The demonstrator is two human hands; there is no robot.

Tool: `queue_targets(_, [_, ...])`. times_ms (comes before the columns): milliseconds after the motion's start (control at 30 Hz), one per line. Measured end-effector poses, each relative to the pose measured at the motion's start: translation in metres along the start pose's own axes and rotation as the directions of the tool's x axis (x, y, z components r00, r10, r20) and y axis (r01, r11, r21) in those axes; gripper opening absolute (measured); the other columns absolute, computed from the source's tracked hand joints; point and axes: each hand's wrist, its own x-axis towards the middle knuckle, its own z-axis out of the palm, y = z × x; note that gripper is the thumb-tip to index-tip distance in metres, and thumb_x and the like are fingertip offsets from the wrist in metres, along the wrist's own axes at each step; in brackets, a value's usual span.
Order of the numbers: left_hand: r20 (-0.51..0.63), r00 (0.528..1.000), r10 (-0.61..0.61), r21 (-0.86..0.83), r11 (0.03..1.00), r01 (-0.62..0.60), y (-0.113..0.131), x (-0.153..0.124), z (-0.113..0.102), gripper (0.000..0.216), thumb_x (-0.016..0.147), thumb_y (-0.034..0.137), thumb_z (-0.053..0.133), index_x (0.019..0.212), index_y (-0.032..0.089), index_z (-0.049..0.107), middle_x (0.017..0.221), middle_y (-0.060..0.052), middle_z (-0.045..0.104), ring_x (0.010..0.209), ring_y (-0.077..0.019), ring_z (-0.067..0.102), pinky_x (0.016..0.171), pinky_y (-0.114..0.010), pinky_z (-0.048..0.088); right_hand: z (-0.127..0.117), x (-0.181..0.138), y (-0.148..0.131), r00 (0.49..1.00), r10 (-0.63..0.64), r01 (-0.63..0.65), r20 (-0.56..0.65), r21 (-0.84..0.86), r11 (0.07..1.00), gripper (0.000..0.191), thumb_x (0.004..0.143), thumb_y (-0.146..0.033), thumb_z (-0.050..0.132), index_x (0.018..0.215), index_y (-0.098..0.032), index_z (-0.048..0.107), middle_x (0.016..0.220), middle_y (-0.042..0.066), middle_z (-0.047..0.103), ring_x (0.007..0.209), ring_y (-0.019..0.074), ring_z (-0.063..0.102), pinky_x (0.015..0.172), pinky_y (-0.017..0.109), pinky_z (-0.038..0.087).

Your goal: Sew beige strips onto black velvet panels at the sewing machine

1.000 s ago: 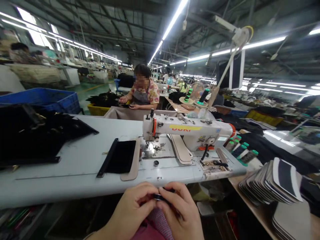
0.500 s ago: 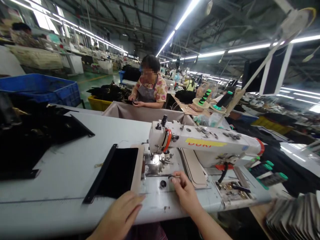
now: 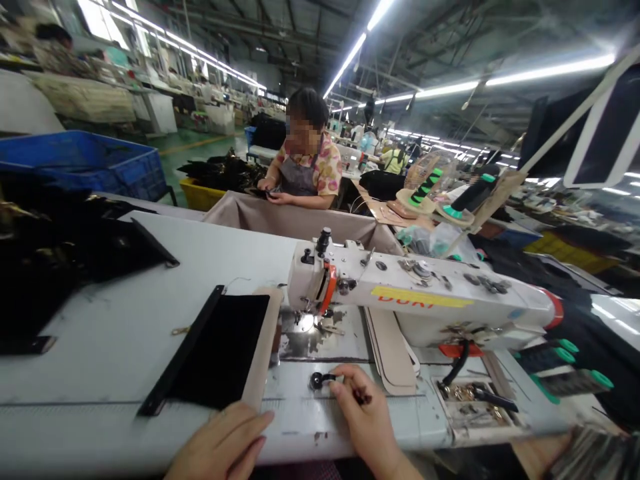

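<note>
A small black curved piece (image 3: 329, 378) is pinched between the thumb and forefinger of my right hand (image 3: 365, 410). Its end meets, or lies right beside, a round black disc (image 3: 316, 381) on the sewing machine bed. Something dark reddish-brown (image 3: 363, 396) shows at the curled fingers of that hand; its kind I cannot make out. My left hand (image 3: 225, 437) lies at the table's front edge with fingers extended, holding nothing visible. Just beyond it is a black fabric panel (image 3: 220, 350) with a zipper (image 3: 183, 353) along its left side and a beige strip (image 3: 265, 340) on its right.
The sewing machine (image 3: 400, 287) stands beyond my right hand. Beige panels (image 3: 390, 360) lie under its arm, beside a tray of small metal parts (image 3: 475, 403). Black pieces (image 3: 45, 280) are heaped at left. Across a fabric-lined bin (image 3: 295, 217), a co-worker (image 3: 305, 160) handles something dark.
My right hand has brought the small black piece from beside the disc onto or against it. The left hand has shifted slightly left and down in view. The view has turned a little.
</note>
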Motion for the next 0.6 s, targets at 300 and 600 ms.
queue_targets(300, [0.095,0.977,-0.192,-0.155,0.967,0.205,0.05,0.048,0.009,0.034,0.095,0.026,0.055,0.127,0.025,0.066,0.119,-0.008,0.063,0.112,-0.0224,0.06,0.105,-0.036,0.046,0.001,-0.004,0.012,0.986,-0.074,0.095,-0.151,0.141,0.985,0.035,0.084,-0.048,0.067,0.097,-0.017,0.071,0.06,-0.007,0.039,0.058,0.0122,0.038,0.057,0.026,0.034])
queue_targets(600, [0.145,0.951,-0.272,-0.217,0.93,0.298,0.063,0.104,0.041,0.023,0.077,0.02,0.071,0.1,0.019,0.076,0.1,-0.007,0.06,0.089,-0.023,0.061,0.089,-0.039,0.05,-0.001,0.0,0.011,0.981,-0.136,0.162,-0.139,0.199,0.967,0.035,0.082,-0.049,0.069,0.095,-0.017,0.071,0.059,-0.007,0.043,0.057,0.0123,0.041,0.055,0.026,0.036])
